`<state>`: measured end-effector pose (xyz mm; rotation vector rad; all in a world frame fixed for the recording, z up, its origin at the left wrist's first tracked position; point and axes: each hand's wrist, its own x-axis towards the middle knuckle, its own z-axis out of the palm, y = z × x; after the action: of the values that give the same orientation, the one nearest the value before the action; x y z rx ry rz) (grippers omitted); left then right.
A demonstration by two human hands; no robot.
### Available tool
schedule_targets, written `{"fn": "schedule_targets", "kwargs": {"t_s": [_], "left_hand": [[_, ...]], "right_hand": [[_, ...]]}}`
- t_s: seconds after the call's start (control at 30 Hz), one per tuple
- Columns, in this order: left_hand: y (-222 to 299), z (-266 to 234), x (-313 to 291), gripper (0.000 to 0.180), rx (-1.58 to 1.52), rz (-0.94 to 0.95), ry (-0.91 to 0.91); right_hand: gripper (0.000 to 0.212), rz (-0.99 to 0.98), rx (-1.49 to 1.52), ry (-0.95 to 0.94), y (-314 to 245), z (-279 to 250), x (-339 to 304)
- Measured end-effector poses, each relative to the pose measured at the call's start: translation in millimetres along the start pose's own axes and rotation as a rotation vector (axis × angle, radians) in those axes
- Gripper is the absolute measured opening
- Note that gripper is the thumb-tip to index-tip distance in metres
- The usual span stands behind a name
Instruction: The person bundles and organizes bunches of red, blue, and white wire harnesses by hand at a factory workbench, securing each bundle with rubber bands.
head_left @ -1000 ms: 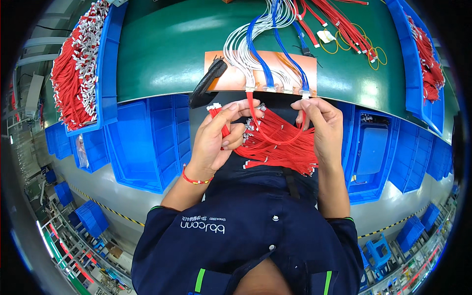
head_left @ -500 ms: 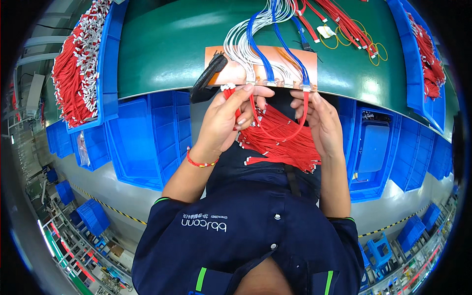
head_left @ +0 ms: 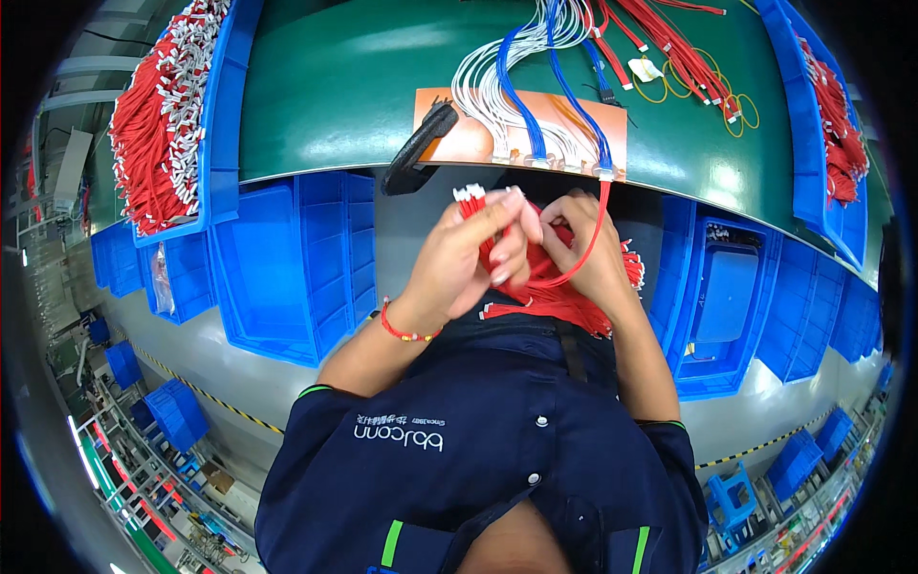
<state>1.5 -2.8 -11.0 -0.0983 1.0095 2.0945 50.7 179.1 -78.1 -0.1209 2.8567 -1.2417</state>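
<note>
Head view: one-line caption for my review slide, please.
Left hand grips white-tipped red cables beside the right hand, near an orange panel on a green table.

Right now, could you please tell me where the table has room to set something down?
The green tabletop is bare between the left blue bin and the black object at the orange board; also between the board and right blue bin, below the loose red cables. White and blue wires crowd the board; left hand and right hand crowd the space below.

left hand (head_left: 481, 244): grips red cables (head_left: 469, 204) | right hand (head_left: 585, 251): close beside | red loop (head_left: 604, 206): at orange board's (head_left: 467, 143) edge
</note>
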Motion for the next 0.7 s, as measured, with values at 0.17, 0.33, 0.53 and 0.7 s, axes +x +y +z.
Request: {"fn": "schedule_targets", "kwargs": {"t_s": [0.17, 0.33, 0.53, 0.7], "left_hand": [[-18.0, -7.7, -22.5, 0.035, -0.236, -0.394, -0.141], [-21.1, 0.4, -23.1, 0.033, 0.071, -0.124, 0.015], [-18.6, 5.6, -8.0, 0.03, 0.163, 0.036, 0.079], [-8.4, -9.5, 4.7, 0.032, 0.177, 0.171, 0.129]], "right_hand": [[0.009, 0.184, 0.606, 0.164, -6.2, -8.2, -13.1], [0.01, 0.129, 0.683, 0.221, -24.1, -18.0, -19.5], [0.016, -0.158, 0.399, 0.242, -49.8, -20.0, -16.5], [0.019, 0.222, 0.787, -0.147, -17.2, -54.1, -33.7]]}}
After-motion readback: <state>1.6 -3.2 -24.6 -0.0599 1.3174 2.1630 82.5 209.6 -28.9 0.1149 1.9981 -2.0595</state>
